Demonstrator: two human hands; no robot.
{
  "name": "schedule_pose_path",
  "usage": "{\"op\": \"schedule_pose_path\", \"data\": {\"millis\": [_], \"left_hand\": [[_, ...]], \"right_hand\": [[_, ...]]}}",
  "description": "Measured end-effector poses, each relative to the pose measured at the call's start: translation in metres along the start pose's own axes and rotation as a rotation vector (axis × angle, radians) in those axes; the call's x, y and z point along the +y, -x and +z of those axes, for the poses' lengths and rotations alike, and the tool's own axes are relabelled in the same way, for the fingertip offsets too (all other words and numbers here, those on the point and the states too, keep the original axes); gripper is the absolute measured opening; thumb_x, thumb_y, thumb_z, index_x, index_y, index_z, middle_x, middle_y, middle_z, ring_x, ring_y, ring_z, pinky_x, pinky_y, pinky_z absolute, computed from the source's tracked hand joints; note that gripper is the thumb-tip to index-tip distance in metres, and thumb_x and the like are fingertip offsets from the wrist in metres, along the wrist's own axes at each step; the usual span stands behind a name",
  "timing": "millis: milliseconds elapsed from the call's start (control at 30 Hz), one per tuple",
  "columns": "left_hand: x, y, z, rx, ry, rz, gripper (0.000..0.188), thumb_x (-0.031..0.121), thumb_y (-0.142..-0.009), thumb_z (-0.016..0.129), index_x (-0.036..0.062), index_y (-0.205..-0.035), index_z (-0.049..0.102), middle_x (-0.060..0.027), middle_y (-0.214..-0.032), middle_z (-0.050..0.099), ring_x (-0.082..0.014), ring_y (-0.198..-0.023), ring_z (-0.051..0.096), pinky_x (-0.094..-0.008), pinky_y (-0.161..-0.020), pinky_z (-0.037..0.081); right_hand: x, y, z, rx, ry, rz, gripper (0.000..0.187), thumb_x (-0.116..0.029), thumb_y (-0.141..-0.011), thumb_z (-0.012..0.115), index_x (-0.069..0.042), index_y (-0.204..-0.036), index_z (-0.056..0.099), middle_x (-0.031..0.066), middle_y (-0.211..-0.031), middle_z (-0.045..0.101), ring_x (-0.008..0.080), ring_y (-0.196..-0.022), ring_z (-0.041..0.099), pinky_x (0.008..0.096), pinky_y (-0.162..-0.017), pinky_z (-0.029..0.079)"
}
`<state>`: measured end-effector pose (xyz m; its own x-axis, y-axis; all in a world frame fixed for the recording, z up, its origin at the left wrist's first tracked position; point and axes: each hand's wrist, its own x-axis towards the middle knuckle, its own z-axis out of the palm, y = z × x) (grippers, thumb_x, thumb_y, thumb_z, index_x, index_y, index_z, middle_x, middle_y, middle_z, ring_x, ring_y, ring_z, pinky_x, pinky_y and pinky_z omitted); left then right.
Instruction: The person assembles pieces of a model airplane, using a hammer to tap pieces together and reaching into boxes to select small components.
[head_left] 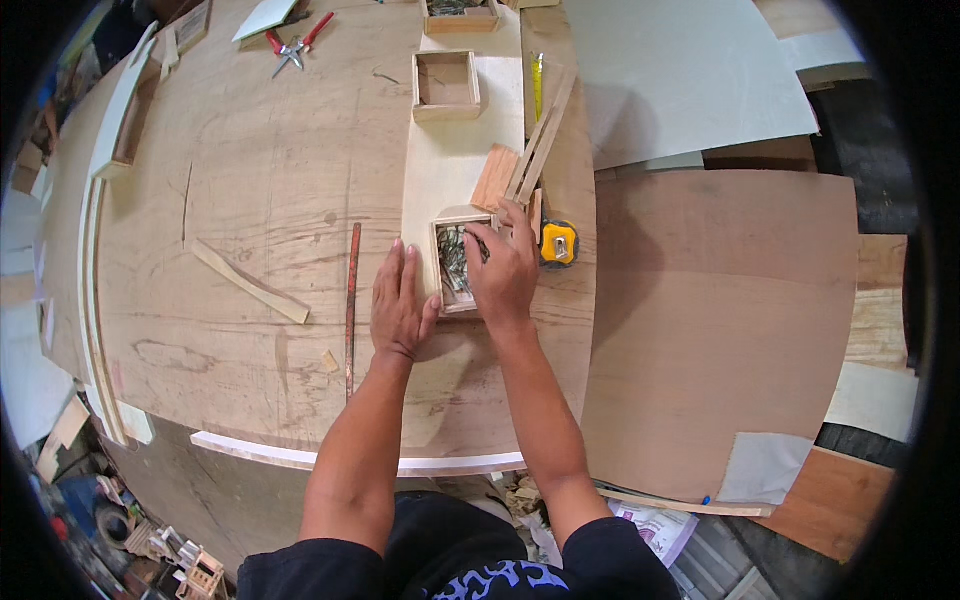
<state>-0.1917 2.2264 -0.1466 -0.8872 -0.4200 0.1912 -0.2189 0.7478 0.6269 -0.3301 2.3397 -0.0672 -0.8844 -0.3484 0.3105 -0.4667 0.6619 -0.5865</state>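
A small open wooden box (437, 262) holds a heap of small metal pieces (452, 255), which look like nails or screws. My left hand (398, 305) lies beside its left wall, fingers stretched out on the surface and thumb near the box's lower left corner. Over the right side of the same box is my right hand (506, 270). Its thumb and forefinger are bent together above the metal pieces, while other fingers reach past the far right corner. What the fingertips pinch, if anything, is too small to tell.
A yellow tape measure (560, 243), wood strips (545, 130) and a reddish wood block (494, 178) lie right of the box. Farther back stand another wooden box (446, 82) and red-handled pliers (292, 50). A rusty metal strip (353, 300) and wood sliver (250, 283) lie left.
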Motion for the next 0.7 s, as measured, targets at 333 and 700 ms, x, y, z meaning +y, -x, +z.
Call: {"op": "schedule_pose_path", "data": {"millis": [333, 700], "left_hand": [[0.003, 0.0, -0.001, 0.004, -0.019, -0.006, 0.083, 0.059, -0.104, 0.045, 0.0041, -0.166, 0.037, -0.0237, -0.17, 0.035, -0.0403, -0.154, 0.039, -0.0509, -0.127, 0.031], [0.005, -0.002, -0.003, -0.005, -0.022, 0.002, 0.084, 0.062, -0.106, 0.036, 0.0023, -0.166, 0.036, -0.0267, -0.169, 0.035, -0.0423, -0.154, 0.038, -0.0501, -0.126, 0.03]], "right_hand": [[0.006, 0.008, 0.0, -0.105, -0.071, 0.068, 0.016, -0.013, -0.081, 0.085, -0.008, -0.095, 0.083, 0.0131, -0.143, 0.063, 0.0369, -0.124, 0.065, 0.0444, -0.104, 0.054], [0.004, 0.01, 0.004, -0.034, -0.095, 0.053, 0.018, -0.015, -0.081, 0.086, -0.011, -0.099, 0.083, 0.0144, -0.147, 0.06, 0.0373, -0.131, 0.06, 0.0466, -0.11, 0.048]]}}
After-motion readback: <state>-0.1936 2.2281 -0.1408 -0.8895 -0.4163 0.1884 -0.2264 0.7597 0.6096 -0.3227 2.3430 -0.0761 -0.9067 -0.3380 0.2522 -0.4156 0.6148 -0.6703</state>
